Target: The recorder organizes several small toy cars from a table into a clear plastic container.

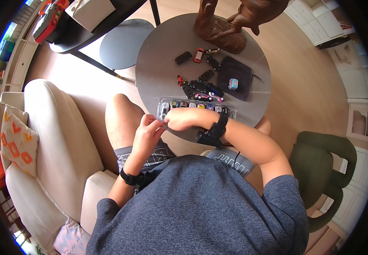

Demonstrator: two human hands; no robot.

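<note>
A clear plastic tray point(234, 114) holding a row of small toy cars lies along the near edge of the round grey table point(158, 63). At its left end, beside a silver toy car point(164, 109), my two hands meet. My left hand point(147, 131) has thumb and fingers pinched together at the tray's near left corner. My right hand point(182, 119) reaches across in front of the tray with curled fingers, its fingertips close to the left ones. Whatever sits between the fingertips is too small or hidden to make out. My right forearm covers part of the tray's near side.
Beyond the tray lie several loose toy cars, among them a red one point(198, 55) and a black one point(183, 58). A light blue toy van point(233, 84) rests on a dark cloth pouch point(245, 70). A brown carved sculpture point(224, 36) stands at the far edge.
</note>
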